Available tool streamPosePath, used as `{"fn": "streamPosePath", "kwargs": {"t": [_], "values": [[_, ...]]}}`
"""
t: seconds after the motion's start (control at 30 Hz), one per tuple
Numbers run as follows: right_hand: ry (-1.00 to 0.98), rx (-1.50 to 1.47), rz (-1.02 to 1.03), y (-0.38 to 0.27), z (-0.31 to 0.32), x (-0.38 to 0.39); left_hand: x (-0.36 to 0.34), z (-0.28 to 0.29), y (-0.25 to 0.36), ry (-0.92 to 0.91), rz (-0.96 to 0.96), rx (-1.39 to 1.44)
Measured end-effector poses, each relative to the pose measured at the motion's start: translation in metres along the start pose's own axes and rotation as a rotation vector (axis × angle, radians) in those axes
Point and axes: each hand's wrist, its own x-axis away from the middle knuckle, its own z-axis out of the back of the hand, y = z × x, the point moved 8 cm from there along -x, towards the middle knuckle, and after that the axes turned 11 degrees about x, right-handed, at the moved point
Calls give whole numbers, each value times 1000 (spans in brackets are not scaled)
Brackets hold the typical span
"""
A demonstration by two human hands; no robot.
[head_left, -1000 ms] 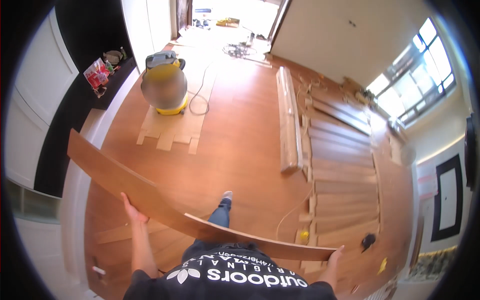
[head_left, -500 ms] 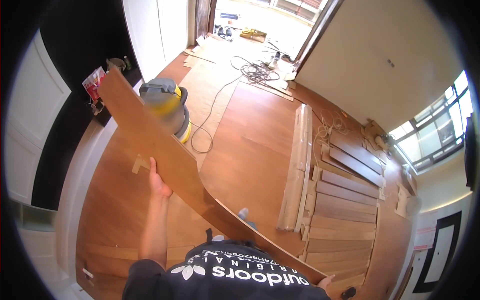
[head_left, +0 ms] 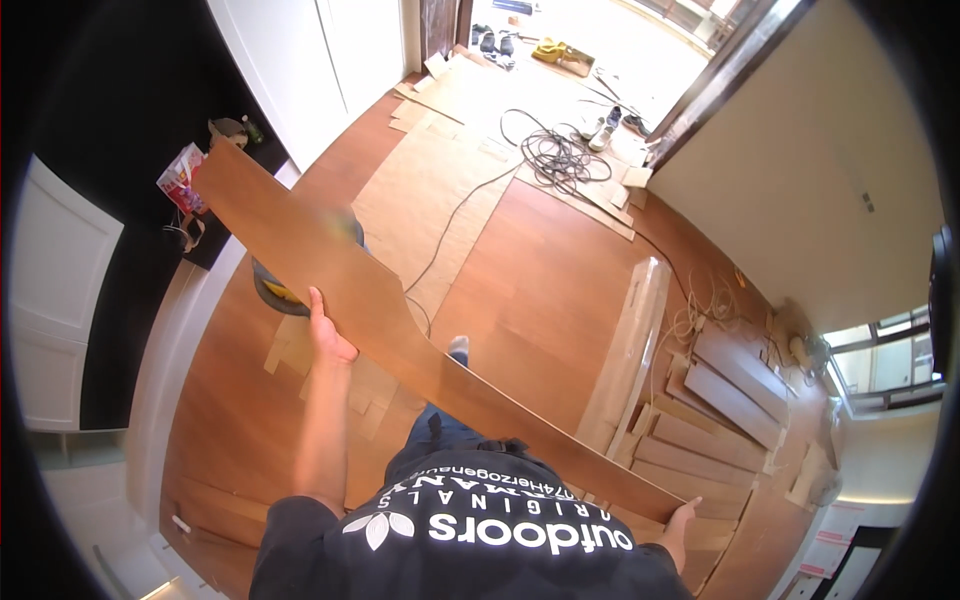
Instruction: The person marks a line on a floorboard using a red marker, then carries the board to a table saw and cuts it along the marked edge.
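Observation:
A long wooden board (head_left: 262,233) runs diagonally across the view from upper left to lower right, with a notched, curved edge near its middle. My left hand (head_left: 331,332) grips the board's near edge left of the middle. My right hand (head_left: 683,515) is closed on its lower right end. My foot in a light sock (head_left: 459,346) shows beyond the board. A yellow and grey vacuum cleaner (head_left: 275,298) is mostly hidden behind the board.
A coiled black cable (head_left: 555,160), shoes (head_left: 605,130) and cardboard sheets (head_left: 430,170) lie toward the bright doorway. Stacked planks (head_left: 728,380) and a long wrapped bundle (head_left: 625,350) lie at right. A dark shelf with small items (head_left: 182,175) stands at left beside white cabinets (head_left: 60,280).
I have moved forward and turned, so the doorway appears farther right. The board's left end has swung up in the view and now covers most of the vacuum cleaner.

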Motion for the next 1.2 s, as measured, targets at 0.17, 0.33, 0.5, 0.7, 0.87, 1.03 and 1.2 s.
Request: {"fn": "streamPosePath", "kwargs": {"t": [0.17, 0.33, 0.5, 0.7, 0.87, 1.03, 1.2], "values": [[48, -12, -163, -174, 12, -42, -216, -35, -67, 122, 38, 33], [-22, -271, -86, -293, 10, 12, -396, -137, -120, 125, 120, -29], [3, -278, -155, -431, -31, 73, -582, -226, -202, 65, 227, -8], [-7, -228, -154, -657, -78, 101, -788, -355, -269, 53, 204, -144], [-10, -198, -137, -826, -88, 144, -944, -421, -311, -9, 306, -42], [-14, -184, -113, -1019, -114, 186, -1133, -438, -365, 35, 342, -72], [32, -153, -159, -1185, -101, 221, -1306, -530, -425, 60, 548, -97]]}}
